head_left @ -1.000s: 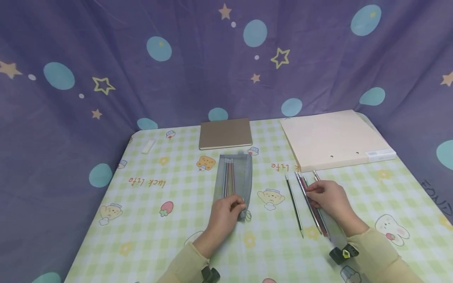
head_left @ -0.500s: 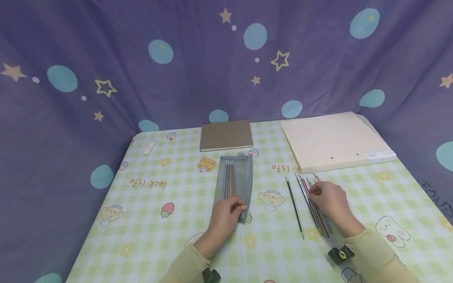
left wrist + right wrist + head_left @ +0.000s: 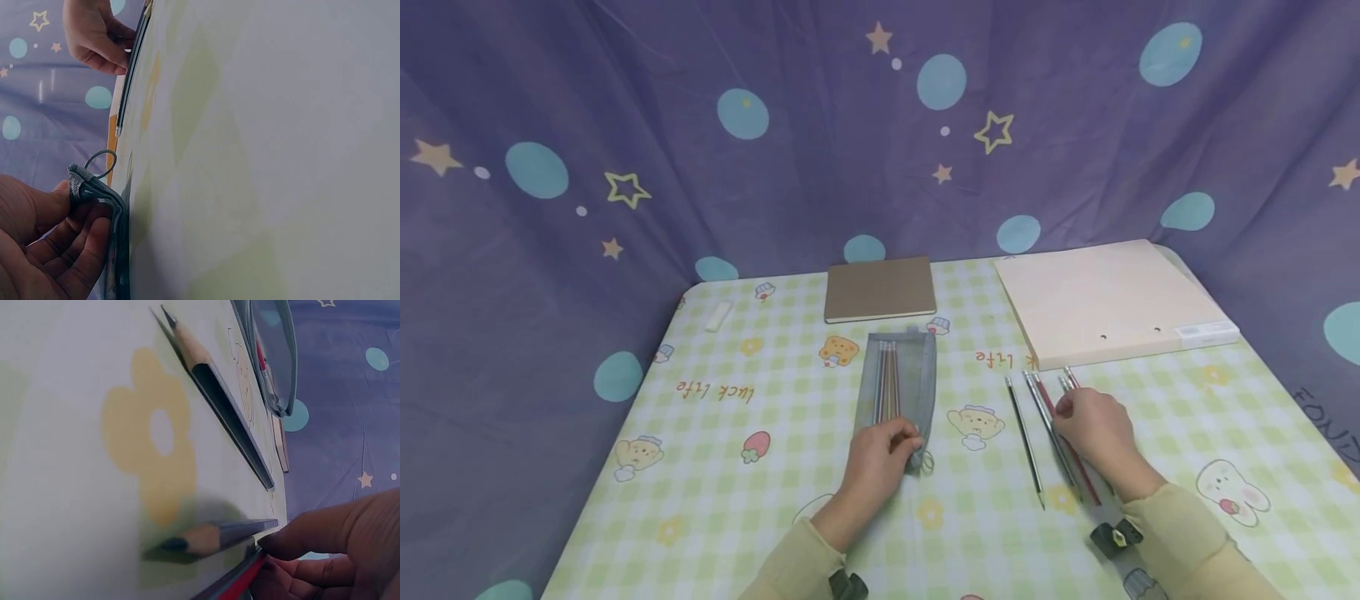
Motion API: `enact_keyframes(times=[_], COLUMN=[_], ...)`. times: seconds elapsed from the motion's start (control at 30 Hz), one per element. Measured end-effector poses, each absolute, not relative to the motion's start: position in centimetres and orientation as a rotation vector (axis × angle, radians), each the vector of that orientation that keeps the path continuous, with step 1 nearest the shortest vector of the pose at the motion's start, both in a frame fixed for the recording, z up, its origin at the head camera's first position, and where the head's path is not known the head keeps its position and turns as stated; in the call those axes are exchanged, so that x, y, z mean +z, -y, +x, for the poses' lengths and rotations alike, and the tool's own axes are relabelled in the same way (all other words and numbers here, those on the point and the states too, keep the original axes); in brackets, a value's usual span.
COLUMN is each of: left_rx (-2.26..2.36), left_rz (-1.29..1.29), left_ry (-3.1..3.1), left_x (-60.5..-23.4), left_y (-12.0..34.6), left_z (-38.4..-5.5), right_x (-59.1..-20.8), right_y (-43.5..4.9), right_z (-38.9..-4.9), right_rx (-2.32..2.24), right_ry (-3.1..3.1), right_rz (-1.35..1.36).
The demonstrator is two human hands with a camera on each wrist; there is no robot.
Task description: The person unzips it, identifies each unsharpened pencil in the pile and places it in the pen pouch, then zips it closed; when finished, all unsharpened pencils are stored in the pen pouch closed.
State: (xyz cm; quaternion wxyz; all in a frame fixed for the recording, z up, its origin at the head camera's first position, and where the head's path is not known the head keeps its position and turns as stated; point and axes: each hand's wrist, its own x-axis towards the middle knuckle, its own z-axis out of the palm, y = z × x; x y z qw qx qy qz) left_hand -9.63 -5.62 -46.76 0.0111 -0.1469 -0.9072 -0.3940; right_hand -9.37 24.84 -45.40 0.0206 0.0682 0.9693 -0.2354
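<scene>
My left hand (image 3: 883, 450) grips the near end of a grey mesh pencil case (image 3: 917, 375), its cord loop (image 3: 103, 164) sticking out beside the fingers in the left wrist view. Several striped pencils (image 3: 887, 379) lie inside the case. To the right, my right hand (image 3: 1096, 429) has thumb and fingertips curled at a small group of pencils, apparently pinching one; the exact hold is partly hidden. A red pencil (image 3: 1087, 483) and a silvery pencil (image 3: 237, 531) lie against its fingertips. A dark pencil (image 3: 1026, 442) rests alone to the left of the group.
A brown notebook (image 3: 880, 289) lies behind the case. At the back right is a large cream folder (image 3: 1112, 300), close beyond the pencils' far ends. A white eraser (image 3: 718, 317) sits at the far left of the checked tablecloth (image 3: 700, 467). Purple curtains hang around the table.
The right fingers have worked among the pencils, shifting them slightly; the red pencil now shows separately from the one at the fingertips. The left hand keeps its grip on the pencil case.
</scene>
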Motion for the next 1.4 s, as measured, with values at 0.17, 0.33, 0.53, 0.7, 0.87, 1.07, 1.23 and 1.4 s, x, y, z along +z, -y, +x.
enact_keyframes(times=[0.17, 0.33, 0.53, 0.7, 0.87, 1.07, 1.23, 1.4], left_rx=[-1.219, -1.227, -1.226, -1.229, -1.227, -1.227, -1.218, -1.23], left_rz=[-0.462, -0.461, -0.457, -0.46, -0.455, -0.454, -0.459, -0.465], left_ry=[2.825, 2.825, 2.838, 2.835, 2.838, 2.84, 2.839, 2.835], left_x=[-46.9, -46.9, -46.8, -46.8, -46.9, -46.7, -46.7, -46.6], left_y=[5.7, 5.6, 5.6, 5.6, 5.6, 5.6, 5.6, 5.6], left_z=[-9.6, -9.6, -9.6, -9.6, -9.7, -9.6, -9.6, -9.5], right_x=[-45.4, -45.4, -44.9, -44.8, -44.9, -45.4, -46.0, -46.3], right_y=[-25.2, -25.6, -25.5, -24.9, -23.9, -22.2, -20.4, -18.7], right_z=[-9.5, -9.6, -10.0, -10.3, -10.9, -12.1, -13.0, -13.7], right_rx=[-0.769, -0.89, -1.179, -1.518, -1.724, -1.915, -2.012, -2.051], right_ry=[-2.975, -2.948, -2.757, -2.515, -2.318, -2.146, -2.05, -2.004], right_rz=[0.21, 0.205, 0.259, 0.308, 0.337, 0.302, 0.312, 0.298])
